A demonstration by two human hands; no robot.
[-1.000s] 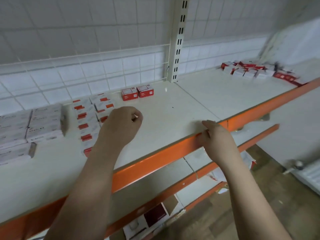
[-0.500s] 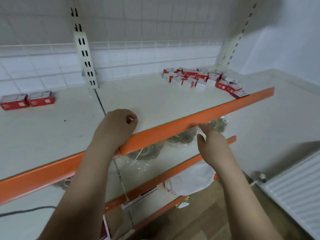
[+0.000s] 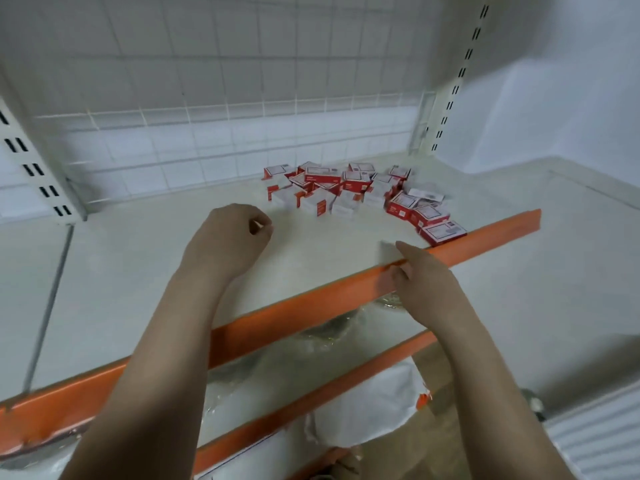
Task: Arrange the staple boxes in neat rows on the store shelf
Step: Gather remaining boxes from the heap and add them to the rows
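Note:
A loose heap of red-and-white staple boxes (image 3: 356,192) lies jumbled at the back right of the white shelf (image 3: 138,271), with one box (image 3: 445,232) close to the orange front edge (image 3: 491,233). My left hand (image 3: 227,239) hovers over the shelf to the left of the heap, fingers curled into a loose fist, and I see nothing in it. My right hand (image 3: 420,285) lies over the orange edge with its fingers stretched toward the heap. It holds nothing. Neither hand touches a box.
A white wire grid backs the shelf, with slotted uprights at the left (image 3: 38,174) and right (image 3: 450,95). Below are a second orange-edged shelf (image 3: 346,375) with crinkled clear plastic (image 3: 329,334), and a white radiator (image 3: 595,434) at the lower right.
The view has swung right, away from the neat rows on the left. The jumbled heap now sits near the middle. Both hands have moved right along the shelf toward it.

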